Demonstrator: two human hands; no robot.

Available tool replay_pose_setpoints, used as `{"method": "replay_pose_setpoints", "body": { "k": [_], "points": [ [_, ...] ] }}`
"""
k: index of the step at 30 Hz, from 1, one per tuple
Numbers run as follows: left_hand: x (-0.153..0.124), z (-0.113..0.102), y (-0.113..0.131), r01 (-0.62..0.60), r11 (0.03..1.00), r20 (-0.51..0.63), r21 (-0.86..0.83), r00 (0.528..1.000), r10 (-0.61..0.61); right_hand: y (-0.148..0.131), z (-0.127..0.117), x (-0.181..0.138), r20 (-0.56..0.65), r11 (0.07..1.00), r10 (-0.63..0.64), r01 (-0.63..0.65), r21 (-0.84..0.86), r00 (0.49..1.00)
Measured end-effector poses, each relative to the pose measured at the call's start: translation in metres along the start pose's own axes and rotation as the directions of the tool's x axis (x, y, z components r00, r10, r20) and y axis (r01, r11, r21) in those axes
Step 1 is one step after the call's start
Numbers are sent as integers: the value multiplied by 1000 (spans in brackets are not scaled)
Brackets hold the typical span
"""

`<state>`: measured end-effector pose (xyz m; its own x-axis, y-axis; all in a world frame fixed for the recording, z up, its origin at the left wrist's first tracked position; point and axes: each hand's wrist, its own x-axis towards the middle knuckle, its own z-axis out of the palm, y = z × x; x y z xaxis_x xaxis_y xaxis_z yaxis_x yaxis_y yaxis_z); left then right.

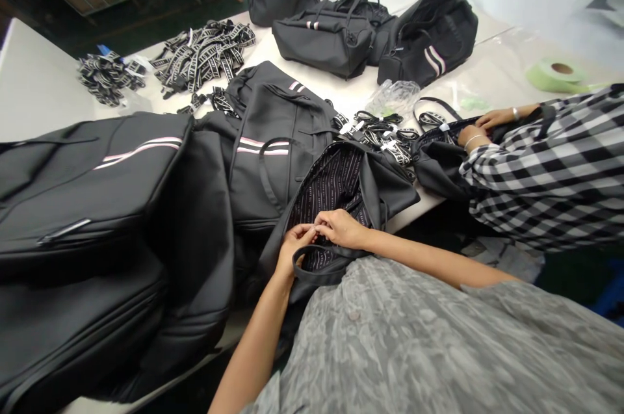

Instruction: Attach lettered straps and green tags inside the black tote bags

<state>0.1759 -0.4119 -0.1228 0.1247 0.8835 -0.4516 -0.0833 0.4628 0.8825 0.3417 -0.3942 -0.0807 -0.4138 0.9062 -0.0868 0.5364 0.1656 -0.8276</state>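
Note:
A black bag (390, 183) lies open in front of me at the table's edge, its dark lining (324, 186) printed with rows of small light text. Over the opening, my left hand (296, 242) and my right hand (340, 228) meet with pinched fingertips. Whatever sits between those fingers is too small to make out. A black loop handle (319, 279) of the bag curves just below my left hand. Behind it lies another black bag (277, 170) with pink and white stripes.
Large black bags (121, 180) are piled at left. Patterned black-and-white straps (205, 53) lie in heaps, with bundled straps (383, 131) nearer. More bags (324, 40) stand at the back. A co-worker in a checkered sleeve (550, 170) handles a bag at right, near green tape (556, 75).

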Motion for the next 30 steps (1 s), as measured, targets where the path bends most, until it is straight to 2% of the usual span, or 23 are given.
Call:
{"method": "replay_pose_setpoints", "body": {
  "k": [4, 6, 8, 11, 14, 16, 18, 21, 30],
  "points": [
    [-7, 0, 10, -152, 946, 29, 287, 988, 150, 0, 1, 0, 23, 1000, 13, -13, -7, 1000],
    [-9, 0, 13, -195, 921, 47, 338, 980, 191, 0, 0, -1, 11, 1000, 2, -2, -12, 1000],
    [-9, 0, 13, -162, 947, 53, 277, 987, 153, 0, 0, -1, -19, 1000, -17, 16, -26, 1000],
    [-6, -1, 10, -23, 995, 81, 94, 997, 15, -1, 0, -1, -44, 1000, -13, 13, 16, 999],
    [-5, -1, 8, 27, 999, 79, -22, 997, -26, 1, 3, 1, 8, 954, 107, -105, 281, 994],
    [-5, 0, 7, 8, 998, 49, -63, 999, -5, 4, 6, 2, 55, 858, 211, -212, 467, 976],
    [-5, 1, 6, -14, 997, 13, -79, 1000, 15, 8, 8, 4, 85, 777, 281, -278, 564, 956],
    [-3, 2, 4, -11, 997, -35, -80, 999, 8, 9, 8, 3, 102, 745, 313, -311, 590, 944],
    [2, 0, 0, 15, 995, -79, -96, 997, -22, 6, 6, 3, 113, 777, 319, -328, 538, 941]
  ]
}}
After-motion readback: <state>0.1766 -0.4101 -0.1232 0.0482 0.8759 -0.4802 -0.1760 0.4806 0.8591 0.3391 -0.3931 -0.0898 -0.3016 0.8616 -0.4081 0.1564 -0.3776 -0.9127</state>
